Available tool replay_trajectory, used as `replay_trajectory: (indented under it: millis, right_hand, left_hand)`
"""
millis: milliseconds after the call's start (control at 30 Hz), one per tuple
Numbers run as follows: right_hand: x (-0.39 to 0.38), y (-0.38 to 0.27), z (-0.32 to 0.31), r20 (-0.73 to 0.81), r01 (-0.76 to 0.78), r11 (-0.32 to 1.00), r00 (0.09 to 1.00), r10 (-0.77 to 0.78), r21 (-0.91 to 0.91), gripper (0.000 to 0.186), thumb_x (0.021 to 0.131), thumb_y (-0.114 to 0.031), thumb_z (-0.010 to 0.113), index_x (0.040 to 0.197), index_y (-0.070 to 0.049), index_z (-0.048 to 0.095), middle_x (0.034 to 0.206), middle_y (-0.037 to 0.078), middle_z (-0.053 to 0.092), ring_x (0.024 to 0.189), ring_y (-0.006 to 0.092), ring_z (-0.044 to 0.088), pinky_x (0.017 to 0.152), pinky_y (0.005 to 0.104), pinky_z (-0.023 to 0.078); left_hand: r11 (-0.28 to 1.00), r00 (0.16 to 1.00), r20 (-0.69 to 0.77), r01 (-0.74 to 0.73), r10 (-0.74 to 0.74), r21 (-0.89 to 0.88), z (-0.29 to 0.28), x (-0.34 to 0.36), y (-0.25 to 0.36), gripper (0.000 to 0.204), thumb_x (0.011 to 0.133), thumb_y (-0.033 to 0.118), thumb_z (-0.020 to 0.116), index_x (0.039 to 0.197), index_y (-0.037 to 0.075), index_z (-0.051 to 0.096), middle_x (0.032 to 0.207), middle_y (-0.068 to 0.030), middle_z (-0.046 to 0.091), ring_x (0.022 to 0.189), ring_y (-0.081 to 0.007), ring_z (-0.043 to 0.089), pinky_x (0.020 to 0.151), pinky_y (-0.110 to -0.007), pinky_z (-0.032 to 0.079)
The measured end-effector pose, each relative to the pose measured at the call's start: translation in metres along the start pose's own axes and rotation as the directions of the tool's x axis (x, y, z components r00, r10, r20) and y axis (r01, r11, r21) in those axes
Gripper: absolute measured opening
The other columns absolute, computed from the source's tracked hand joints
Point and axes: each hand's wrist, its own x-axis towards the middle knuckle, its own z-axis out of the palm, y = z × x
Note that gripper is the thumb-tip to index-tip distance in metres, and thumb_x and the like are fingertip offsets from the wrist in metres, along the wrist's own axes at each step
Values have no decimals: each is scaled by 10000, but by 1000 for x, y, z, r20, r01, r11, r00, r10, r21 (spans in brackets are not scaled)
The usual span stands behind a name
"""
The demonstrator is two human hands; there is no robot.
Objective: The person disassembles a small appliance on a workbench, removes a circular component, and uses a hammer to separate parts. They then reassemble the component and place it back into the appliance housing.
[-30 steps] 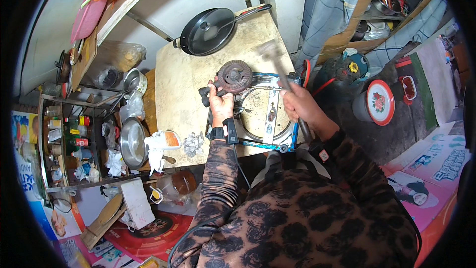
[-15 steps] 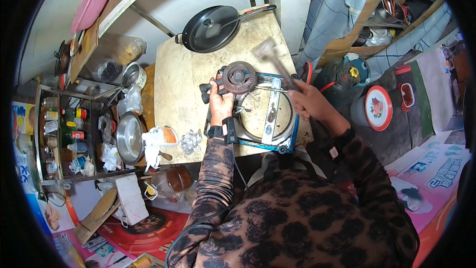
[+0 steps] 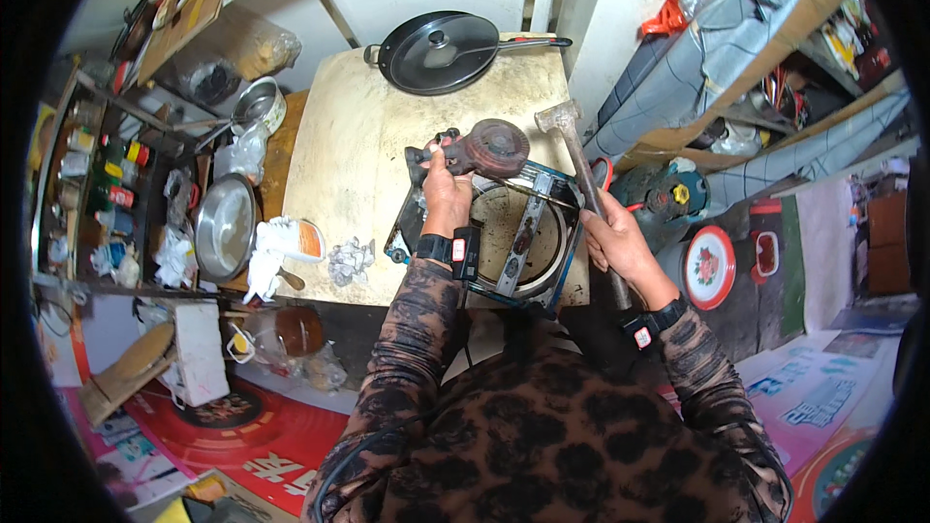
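Observation:
My left hand grips a rusty round cast-iron burner by the dark fittings at its left end, holding it over the top edge of a stove frame. The frame, blue-edged with a ring and a metal strip, lies on the stained wooden table. My right hand, to the right of the frame, is closed on the long handle of a hammer, whose head is raised right of the burner. Crumpled foil and a white container with cloth sit at the table's left front.
A black lidded pan sits at the back of the table. A steel basin and bottle shelves are on the left. A gas cylinder, a floral plate and cluttered cardboard shelves are on the right.
The burner has moved a little right and turned, its disc now pointing rightward. The hammer has shifted right and stands more upright. The camera's view has shifted slightly.

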Motion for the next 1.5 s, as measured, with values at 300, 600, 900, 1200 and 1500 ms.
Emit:
replay_trajectory:
  millis: [300,600,900,1200,1500]
  right_hand:
    - [0,-12,23,-170,309,851,896,-410,-425,498,969,-98,598,1421,24,429,1252,75,574,1154,132,518,1024,287,394]
    - [-10,-15,27,-113,168,768,948,-298,-618,497,954,-72,590,1419,18,441,1064,39,585,993,104,539,907,265,449]
    - [-1,2,39,-126,141,887,968,-216,-440,483,955,-107,614,1396,18,463,1094,6,576,943,67,514,870,225,438]
    - [54,3,-36,-114,168,732,941,-319,-660,498,950,-192,600,1383,22,482,1133,85,639,967,159,585,893,305,472]
    - [223,40,-106,128,155,193,981,-145,-969,407,884,-261,612,1216,-37,540,953,293,645,944,478,609,817,533,473]
  left_hand:
    - [996,991,126,-56,47,64,25,-23,-11,203,1024,185,538,1197,89,491,1122,-84,581,1087,-266,618,934,-458,542]
    - [982,979,182,-121,94,145,18,-22,-15,159,1029,122,511,1181,81,495,1101,-101,578,1002,-216,611,905,-354,525]
    - [1000,980,200,12,-12,1,9,-15,-10,210,1003,171,579,1186,88,516,1142,-130,602,1081,-305,629,921,-449,554]
    - [993,940,338,80,-47,-85,-18,-4,22,260,1034,207,502,1241,65,436,1193,-125,531,1182,-320,550,1026,-504,480]
    - [991,927,362,122,-95,-52,-32,-10,40,340,1014,245,541,1300,82,455,1253,-106,565,1262,-326,525,1077,-522,442]
